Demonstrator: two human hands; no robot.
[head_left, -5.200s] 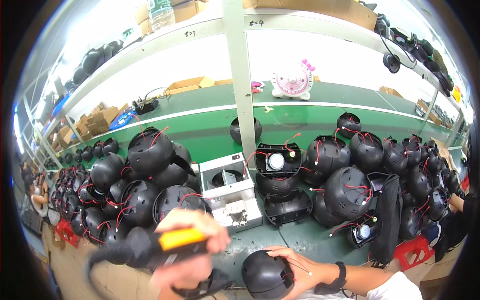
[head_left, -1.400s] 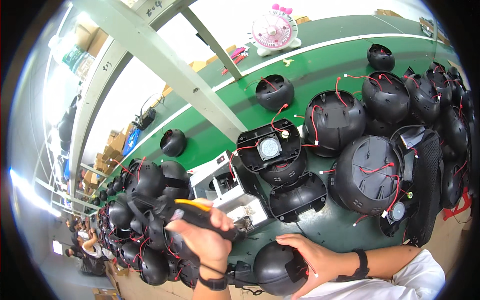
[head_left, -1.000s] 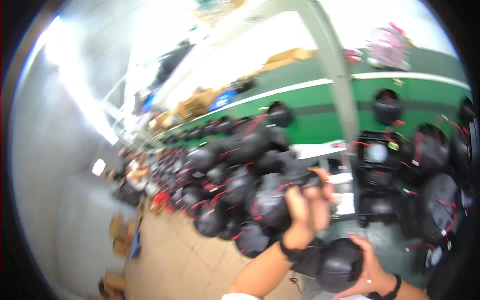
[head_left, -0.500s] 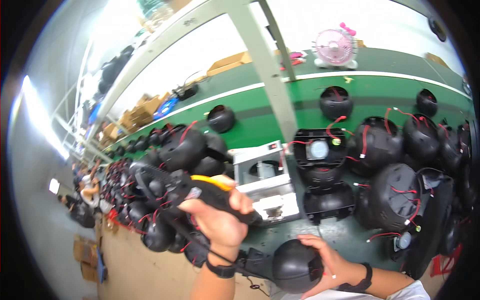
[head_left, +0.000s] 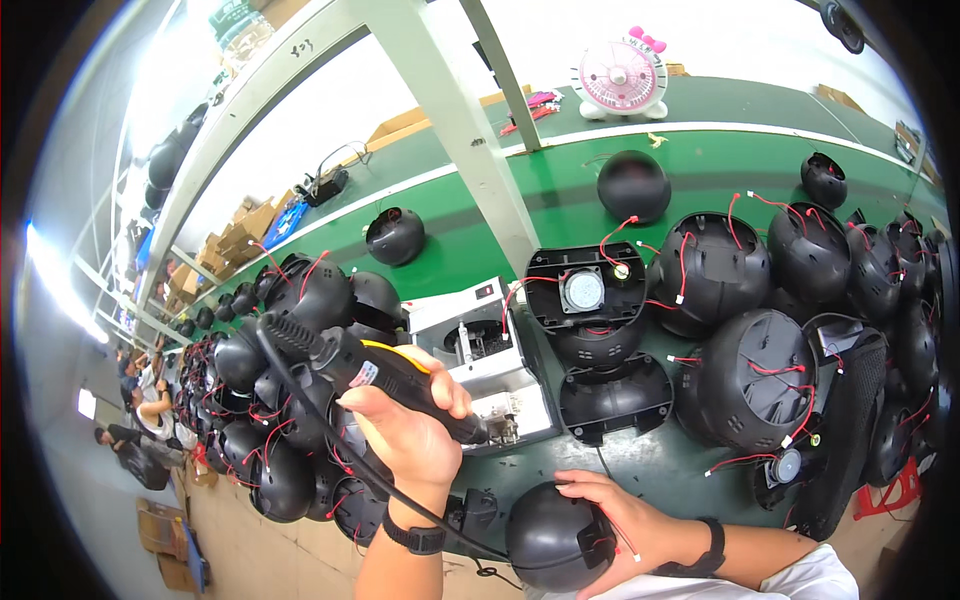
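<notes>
My left hand (head_left: 405,432) grips a black and yellow electric screwdriver (head_left: 365,368) with a cable trailing from its rear. Its tip rests at the front of a white screw feeder box (head_left: 468,335) on the green bench (head_left: 560,180). My right hand (head_left: 622,512) holds a black round housing (head_left: 548,537) near the bench's front edge, with a thin red wire beside my fingers. Behind the feeder stands an open black housing (head_left: 585,292) with a round grey part inside.
Many black housings with red wires are heaped at the left (head_left: 285,440) and right (head_left: 800,300). A pale post (head_left: 460,130) rises behind the feeder. A pink fan (head_left: 620,78) stands at the back. Other people (head_left: 148,400) sit far left.
The view swung left and came back. My left hand has lowered the screwdriver until its tip reaches the white feeder box. My right hand has kept its hold on the round housing.
</notes>
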